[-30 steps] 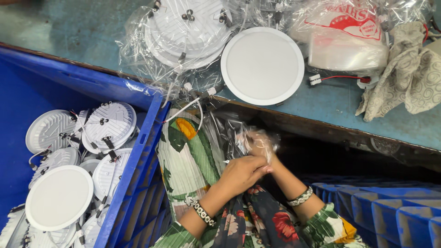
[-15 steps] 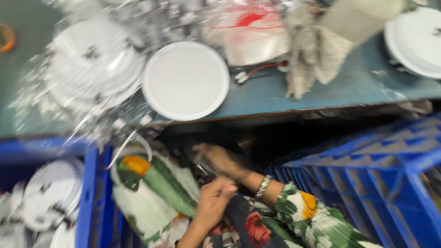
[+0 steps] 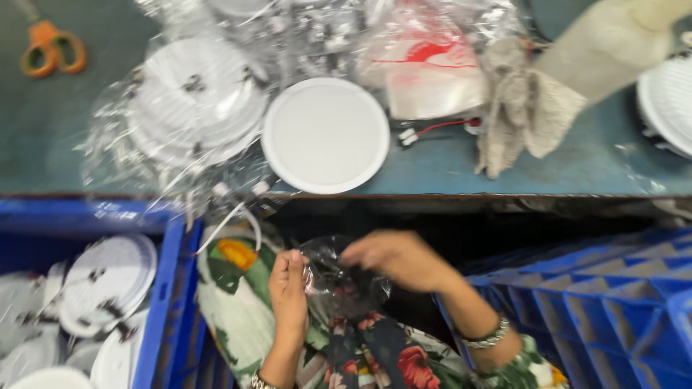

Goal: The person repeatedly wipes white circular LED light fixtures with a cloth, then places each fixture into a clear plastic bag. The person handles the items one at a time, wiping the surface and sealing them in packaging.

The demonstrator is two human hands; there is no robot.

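Observation:
My left hand (image 3: 289, 292) and my right hand (image 3: 398, 260) hold a clear plastic bag (image 3: 339, 277) between them over my lap, below the edge of the workbench (image 3: 447, 169). The left pinches the bag's left edge; the right grips its top right side. The frame is blurred, so nothing can be made out inside the bag. A round white lamp disc (image 3: 326, 135) lies face up on the bench just above my hands.
A blue crate (image 3: 162, 288) at the left holds several white round lamps. Another blue crate (image 3: 605, 302) sits at the right. On the bench lie bagged lamps (image 3: 194, 108), a red-printed bag (image 3: 432, 65), a rag (image 3: 519, 108), orange scissors (image 3: 50, 47) and another lamp (image 3: 667, 101).
The view has swung right and back a little. My hands have drawn apart, spreading the clear bag between them; a second ago they were bunched together around it.

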